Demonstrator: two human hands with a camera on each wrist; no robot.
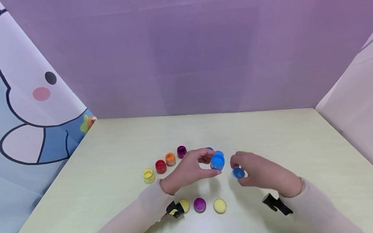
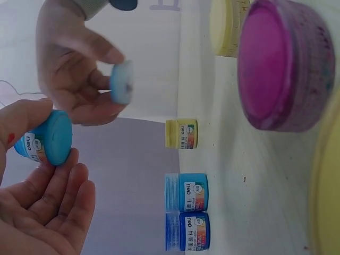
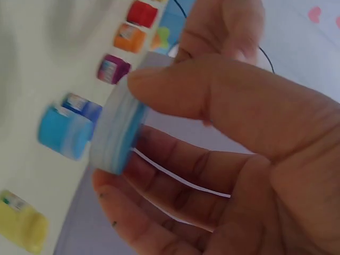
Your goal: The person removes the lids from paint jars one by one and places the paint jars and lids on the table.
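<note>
Head view: blue lid (image 1: 238, 173) pinched between right hand (image 1: 262, 175) fingers (image 1: 237, 161).

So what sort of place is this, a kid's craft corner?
Probably a small craft or recording booth: a pale table walled by purple panels and a cartoon backdrop. Small paint pots sit open on it, and the left hand holds a light blue pot while the right hand holds its lid.

Yellow jar (image 1: 148, 175), red jar (image 1: 161, 166), orange jar (image 1: 170, 159), purple jar (image 1: 182, 151), purple lid (image 1: 200, 204), yellow lid (image 1: 219, 206), pale table (image 1: 114, 160)
</note>
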